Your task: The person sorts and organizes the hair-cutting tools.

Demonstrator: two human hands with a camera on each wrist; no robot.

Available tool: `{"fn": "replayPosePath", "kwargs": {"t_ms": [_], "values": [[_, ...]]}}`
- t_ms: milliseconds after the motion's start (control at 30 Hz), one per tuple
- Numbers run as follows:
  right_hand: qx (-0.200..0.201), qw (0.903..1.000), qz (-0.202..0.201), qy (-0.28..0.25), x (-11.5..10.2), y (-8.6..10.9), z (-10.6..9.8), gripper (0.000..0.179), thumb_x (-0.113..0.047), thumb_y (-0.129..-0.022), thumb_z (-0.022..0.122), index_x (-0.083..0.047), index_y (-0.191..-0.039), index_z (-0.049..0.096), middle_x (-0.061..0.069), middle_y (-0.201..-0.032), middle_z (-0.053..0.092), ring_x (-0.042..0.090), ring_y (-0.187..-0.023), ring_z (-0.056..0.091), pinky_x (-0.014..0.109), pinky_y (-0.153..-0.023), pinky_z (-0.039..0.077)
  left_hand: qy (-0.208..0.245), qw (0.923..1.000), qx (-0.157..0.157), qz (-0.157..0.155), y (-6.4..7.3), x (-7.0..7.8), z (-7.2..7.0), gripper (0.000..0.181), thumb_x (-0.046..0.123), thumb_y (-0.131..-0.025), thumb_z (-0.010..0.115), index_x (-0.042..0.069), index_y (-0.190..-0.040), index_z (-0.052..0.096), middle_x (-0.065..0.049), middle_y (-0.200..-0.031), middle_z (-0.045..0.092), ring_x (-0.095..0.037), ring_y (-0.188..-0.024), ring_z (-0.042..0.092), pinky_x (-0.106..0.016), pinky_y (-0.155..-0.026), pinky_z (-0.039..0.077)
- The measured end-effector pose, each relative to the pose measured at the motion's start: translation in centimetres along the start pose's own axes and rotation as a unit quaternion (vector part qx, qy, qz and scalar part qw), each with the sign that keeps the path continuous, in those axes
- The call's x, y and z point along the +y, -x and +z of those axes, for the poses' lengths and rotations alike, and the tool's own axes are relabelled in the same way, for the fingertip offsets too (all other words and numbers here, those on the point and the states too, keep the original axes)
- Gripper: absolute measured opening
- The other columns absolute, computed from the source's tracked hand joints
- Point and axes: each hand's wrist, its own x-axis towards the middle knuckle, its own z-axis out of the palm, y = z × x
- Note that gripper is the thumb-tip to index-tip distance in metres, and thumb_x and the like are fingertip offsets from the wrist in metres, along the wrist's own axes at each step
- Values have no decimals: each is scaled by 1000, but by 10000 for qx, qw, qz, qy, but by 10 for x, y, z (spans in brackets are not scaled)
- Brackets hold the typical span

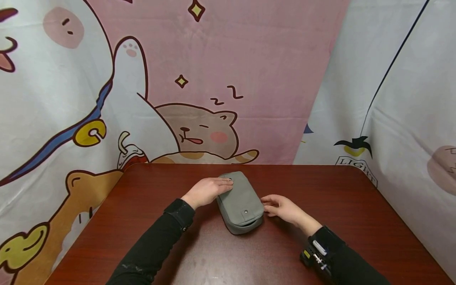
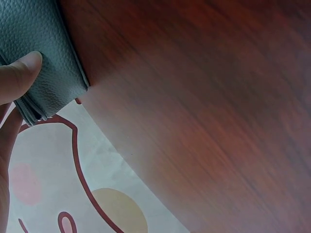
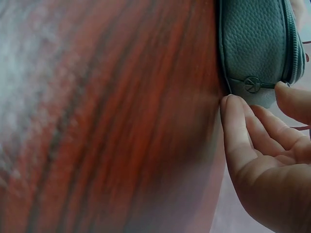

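A grey-green leather zip pouch (image 1: 242,198) lies on the table, its long side angled away from me. My left hand (image 1: 208,191) holds its far left part, with fingers across the top and the thumb (image 2: 29,73) against the pebbled side. Beside the pouch's right edge is my right hand (image 1: 285,208), its fingertips touching or almost touching the side. In the right wrist view a zipper (image 3: 294,48) runs along the pouch, and a round metal emblem (image 3: 252,84) sits between thumb and fingers. A dark gap shows along the near end of the pouch.
The reddish-brown wooden table (image 1: 320,186) spreads around the pouch. Behind it hangs a printed cartoon cloth (image 1: 270,79), and another white cloth (image 1: 409,99) hangs at the right.
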Motion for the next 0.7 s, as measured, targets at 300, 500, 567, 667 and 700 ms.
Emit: {"fn": "replayPosePath", "kwargs": {"t_ms": [300,500,567,667,700], "values": [[87,9999,-134,-2,4,-4,6,28,2,-96,59,17,-119,56,19,-105,66,26,-96,65,40,-80,57,5,10000,71,-12,0,-1,1,42,0,-88,71,8,-129,66,-5,-132,63,-18,-128,54,-31,-105,42],[261,9996,-65,105,2,-6,8,23,2,-92,61,16,-110,57,13,-94,64,25,-88,65,39,-77,58,74,9999,25,-75,0,-2,3,43,0,-88,71,9,-130,66,-4,-133,62,-16,-129,53,-30,-105,41],[315,9994,-6,133,2,-7,9,19,3,-90,61,14,-106,57,12,-90,63,23,-84,64,38,-74,58,85,9999,43,-59,0,-2,3,42,0,-89,71,9,-130,66,-4,-133,63,-16,-128,53,-30,-105,41],[336,9993,24,163,2,-8,10,13,4,-90,61,10,-100,57,10,-85,61,21,-80,63,37,-71,58,96,9999,59,-40,0,-1,2,42,-1,-88,71,9,-129,67,-4,-132,63,-17,-128,54,-31,-104,42],[322,9993,18,165,2,-8,10,11,4,-90,61,10,-98,57,9,-84,60,21,-79,63,38,-70,58,98,9999,56,-44,0,-1,2,42,-1,-88,71,9,-129,67,-4,-132,63,-17,-128,54,-31,-104,42]]}}
